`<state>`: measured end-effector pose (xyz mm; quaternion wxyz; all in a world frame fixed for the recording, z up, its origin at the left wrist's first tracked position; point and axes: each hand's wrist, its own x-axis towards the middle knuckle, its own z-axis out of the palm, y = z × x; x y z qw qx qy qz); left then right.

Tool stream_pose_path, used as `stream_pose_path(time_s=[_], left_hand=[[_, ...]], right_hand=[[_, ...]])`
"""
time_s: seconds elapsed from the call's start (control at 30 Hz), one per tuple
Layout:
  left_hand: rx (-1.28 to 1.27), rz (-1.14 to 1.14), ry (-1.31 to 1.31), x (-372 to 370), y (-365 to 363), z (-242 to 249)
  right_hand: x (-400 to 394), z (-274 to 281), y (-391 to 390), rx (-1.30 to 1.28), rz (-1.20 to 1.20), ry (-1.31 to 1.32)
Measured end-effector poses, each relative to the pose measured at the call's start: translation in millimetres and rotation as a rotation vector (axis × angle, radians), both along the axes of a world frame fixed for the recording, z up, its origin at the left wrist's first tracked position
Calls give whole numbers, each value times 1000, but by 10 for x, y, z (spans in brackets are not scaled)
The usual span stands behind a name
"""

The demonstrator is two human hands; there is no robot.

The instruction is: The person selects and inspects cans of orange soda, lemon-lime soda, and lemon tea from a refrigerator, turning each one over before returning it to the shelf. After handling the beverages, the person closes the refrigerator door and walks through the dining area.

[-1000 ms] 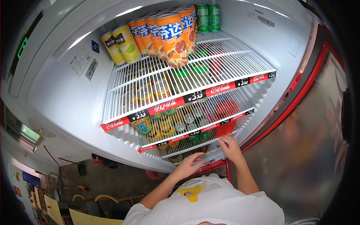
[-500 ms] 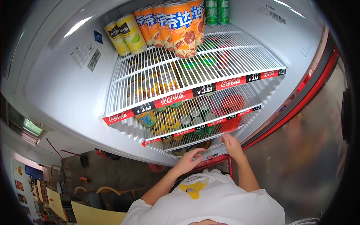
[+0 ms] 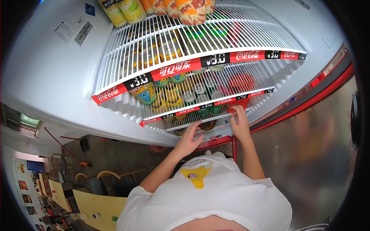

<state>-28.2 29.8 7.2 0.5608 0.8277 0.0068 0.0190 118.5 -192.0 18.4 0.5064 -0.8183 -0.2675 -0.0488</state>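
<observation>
My left hand is raised in front of the lower shelves of a drinks fridge, fingers and thumb apart, nothing in it. My right hand reaches up beside it with its fingers loosely stretched. Its fingertips overlap the lower part of a red item under the second shelf's price strip. Behind that strip stand yellow cans, green bottles and a blue-and-yellow can. A larger red object shows through the wires at their right.
The upper wire shelf juts out above my hands, with orange cans and yellow lime-drink cans on it. The red-edged glass door hangs open at the right. Chairs and a table stand lower left.
The view has tilted down, so the upper cans slide out of the top. Both hands have moved up towards the lower shelves, and the left hand's fingers have spread.
</observation>
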Motion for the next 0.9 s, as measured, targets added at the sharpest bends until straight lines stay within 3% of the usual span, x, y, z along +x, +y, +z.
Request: stream_pose_path(time_s=[0.13,0.23,0.3,0.43,0.53,0.57,0.63,0.7,0.77,0.87,0.9], left_hand=[[85,45,-10,88,-8,40],[155,19,-55,171,-14,52],[187,-27,-67,208,-39,69],[126,-61,-53,313,-145,103],[418,-107,-189,404,-191,149],[422,-113,-204,405,-212,195],[410,-124,-243,378,-258,284],[391,-159,-205,306,-260,407],[384,-241,-280,242,-264,539],[354,-378,-308,184,-343,898],[354,-377,-319,159,-388,1091]], right_hand=[[66,-100,167,-51,-24,-39],[218,-291,309,-116,-102,-250],[297,-333,373,-114,27,-25],[381,-487,495,-160,30,25],[361,-534,535,-78,-53,97],[330,-549,502,-74,-61,84],[236,-621,421,265,8,70],[127,-739,238,273,-15,-28],[-17,-560,42,337,54,-186],[-287,43,-245,421,148,-198],[-299,350,-283,399,201,-343]])
